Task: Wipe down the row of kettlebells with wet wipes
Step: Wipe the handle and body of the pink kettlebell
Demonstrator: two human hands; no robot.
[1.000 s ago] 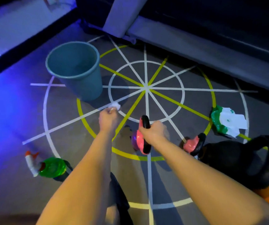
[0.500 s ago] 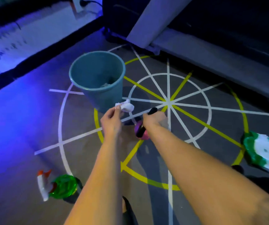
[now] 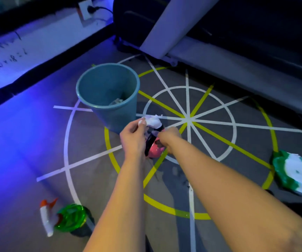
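left hand (image 3: 132,137): I see it pinching a crumpled white wet wipe (image 3: 153,122) between thumb and fingertips, other fingers curled.
right hand (image 3: 170,136): closed around the pink kettlebell (image 3: 154,150). I can't see exactly where the fingers sit.
kettlebell: small, pink body, black handle. Held tilted off the floor between the two hands, just in front of the bin.
wipe: at the top end of the black handle, looks to be touching it.
bin (image 3: 99,82): teal, upright on the floor just beyond the hands. Some pale scraps lie at the bottom.
wipes pack (image 3: 281,164): green and white, lying on the floor far right, a white sheet spread over it.
spray bottle (image 3: 70,218): green, white and orange trigger head, on its side on the floor lower left, well apart from the hands.
floor (image 3: 37,142): grey, with white and yellow taped circles and spokes; the hands are over the inner ring.
background: treadmill (image 3: 219,57) base along the top right.
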